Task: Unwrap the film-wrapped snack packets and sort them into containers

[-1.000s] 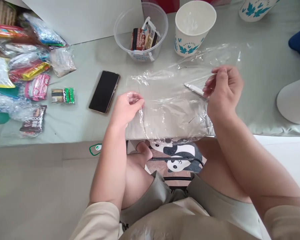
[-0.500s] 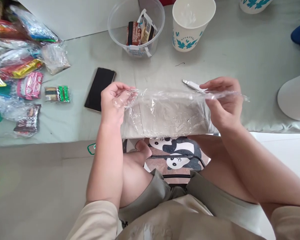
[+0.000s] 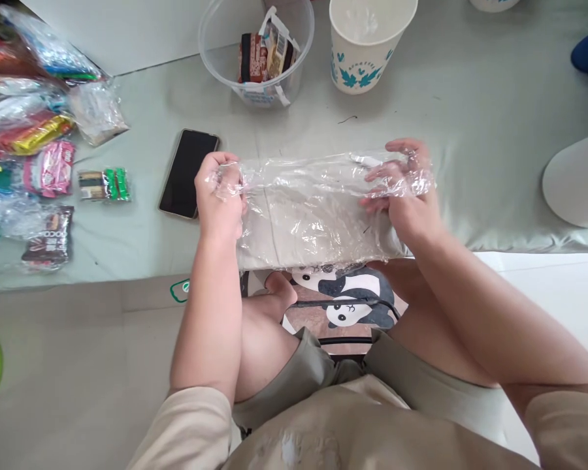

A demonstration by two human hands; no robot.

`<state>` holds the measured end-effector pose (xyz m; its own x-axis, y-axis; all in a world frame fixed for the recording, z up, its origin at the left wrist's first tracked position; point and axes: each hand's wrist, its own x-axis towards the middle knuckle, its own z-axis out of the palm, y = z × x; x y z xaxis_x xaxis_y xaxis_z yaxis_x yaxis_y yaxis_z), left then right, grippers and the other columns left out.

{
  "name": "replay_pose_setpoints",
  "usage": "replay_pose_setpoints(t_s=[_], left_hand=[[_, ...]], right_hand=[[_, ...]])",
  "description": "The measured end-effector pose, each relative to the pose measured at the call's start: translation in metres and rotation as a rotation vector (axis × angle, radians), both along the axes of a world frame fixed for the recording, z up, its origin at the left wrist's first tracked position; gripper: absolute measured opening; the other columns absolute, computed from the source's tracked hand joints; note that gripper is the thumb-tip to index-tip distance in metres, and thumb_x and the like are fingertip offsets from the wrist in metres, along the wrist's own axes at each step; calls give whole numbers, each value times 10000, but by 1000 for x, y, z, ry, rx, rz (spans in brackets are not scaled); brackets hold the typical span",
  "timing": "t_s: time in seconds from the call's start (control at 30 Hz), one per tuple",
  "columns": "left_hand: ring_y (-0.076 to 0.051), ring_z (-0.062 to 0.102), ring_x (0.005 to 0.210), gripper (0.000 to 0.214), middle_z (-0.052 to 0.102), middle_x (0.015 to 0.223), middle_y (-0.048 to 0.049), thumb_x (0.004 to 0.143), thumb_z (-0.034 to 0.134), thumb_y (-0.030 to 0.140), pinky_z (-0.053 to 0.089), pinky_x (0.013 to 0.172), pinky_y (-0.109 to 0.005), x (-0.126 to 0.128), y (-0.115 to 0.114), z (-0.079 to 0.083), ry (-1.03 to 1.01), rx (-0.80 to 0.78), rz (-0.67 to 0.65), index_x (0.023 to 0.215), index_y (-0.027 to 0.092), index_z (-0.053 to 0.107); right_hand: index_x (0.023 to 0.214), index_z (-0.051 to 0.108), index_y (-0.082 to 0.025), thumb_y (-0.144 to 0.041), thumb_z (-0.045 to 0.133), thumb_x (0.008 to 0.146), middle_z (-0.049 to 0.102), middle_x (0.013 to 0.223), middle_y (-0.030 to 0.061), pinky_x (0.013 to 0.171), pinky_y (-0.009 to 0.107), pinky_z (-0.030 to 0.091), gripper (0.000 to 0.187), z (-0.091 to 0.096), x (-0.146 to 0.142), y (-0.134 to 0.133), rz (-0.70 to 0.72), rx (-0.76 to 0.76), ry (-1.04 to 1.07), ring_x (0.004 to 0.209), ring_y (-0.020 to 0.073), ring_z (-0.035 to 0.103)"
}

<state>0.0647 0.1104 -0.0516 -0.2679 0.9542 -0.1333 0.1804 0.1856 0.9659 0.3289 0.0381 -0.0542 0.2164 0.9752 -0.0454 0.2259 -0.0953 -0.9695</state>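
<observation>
The clear plastic film (image 3: 304,219) spans the gap between the two hands, its lower part reaching the near edge of the counter (image 3: 475,130). The left hand (image 3: 220,192) grasps the film's left end, fingers curled into it. The right hand (image 3: 406,183) has its fingers apart and loosely bent, with film lying across them; whether they pinch it cannot be told. A slim white tool (image 3: 365,158) lies just beside the right hand's fingertips, partly covered by the film.

A smartphone (image 3: 189,173), screen dark, lies just left of the left hand. Farther left are a green-ended snack packet (image 3: 105,185), a pink packet (image 3: 51,168) and a brown packet (image 3: 49,238). Beyond the left hand stands a clear plastic tub (image 3: 225,62) containing snack packs (image 3: 252,59). A leaf-printed paper cup (image 3: 357,72) stands beyond the right hand; a white container (image 3: 573,183) is well to that hand's right.
</observation>
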Motion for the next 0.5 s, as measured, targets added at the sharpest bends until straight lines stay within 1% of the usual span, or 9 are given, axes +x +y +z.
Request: replay_pose_setpoints(t_s=[0.07, 0.1, 0.17, 0.23, 0.3, 0.33, 0.4, 0.5], left_hand=[[-37, 272, 491, 692, 315, 615, 76, 721, 690, 870, 121, 462, -270, -2, 2, -1, 12, 12, 14, 944, 260, 452], [-39, 262, 498, 677, 316, 622, 74, 758, 661, 874, 133, 466, -268, -3, 2, -1, 19, 9, 19, 956, 261, 453], [-40, 311, 519, 573, 327, 648, 67, 876, 612, 802, 167, 486, -264, -8, 4, -1, 30, -3, 31, 994, 263, 457], [-42, 387, 541, 417, 344, 676, 60, 965, 607, 651, 185, 502, -264, -12, 4, -1, 27, -9, 58, 1010, 264, 457], [-54, 430, 548, 328, 374, 689, 52, 958, 646, 545, 187, 493, -274, -15, 4, -2, 16, 17, 79, 992, 267, 475], [-66, 437, 542, 324, 392, 687, 47, 930, 671, 537, 188, 480, -283, -17, 3, -2, 14, 37, 83, 972, 272, 489], [-98, 476, 548, 353, 446, 689, 32, 880, 695, 588, 218, 463, -297, -18, 2, -3, 29, 83, 62, 954, 289, 521], [-134, 551, 581, 387, 527, 703, 12, 868, 667, 668, 293, 461, -305, -20, 1, -7, 53, 128, 10, 976, 314, 555]], right_hand=[[1381, 394, -348, -353, 669, 921, 713, 1021, 4, 590, 316, 594, 536, -7, 2, -1, 81, -4, -29, 625, 144, 670], [1424, 368, -351, -311, 696, 888, 717, 1020, 1, 613, 318, 605, 630, -10, 4, -1, 128, 9, -65, 635, 144, 671], [1485, 343, -350, -264, 689, 878, 720, 1001, 1, 610, 315, 599, 704, -16, 8, -2, 193, 39, -164, 642, 146, 668], [1512, 357, -350, -257, 644, 914, 715, 997, 10, 582, 312, 584, 670, -19, 14, -2, 190, 66, -253, 648, 150, 663], [1494, 400, -354, -276, 607, 955, 708, 1018, 22, 587, 323, 588, 583, -20, 18, -1, 135, 98, -284, 688, 159, 671], [1478, 416, -357, -291, 596, 972, 705, 1041, 30, 606, 334, 599, 541, -20, 19, 0, 101, 114, -280, 723, 166, 679], [1461, 421, -363, -330, 598, 991, 697, 1086, 48, 662, 361, 622, 503, -17, 22, 1, 53, 150, -265, 815, 189, 697], [1484, 399, -370, -392, 684, 955, 651, 1197, 84, 770, 421, 645, 601, -11, 22, 2, 57, 233, -310, 993, 239, 695]])
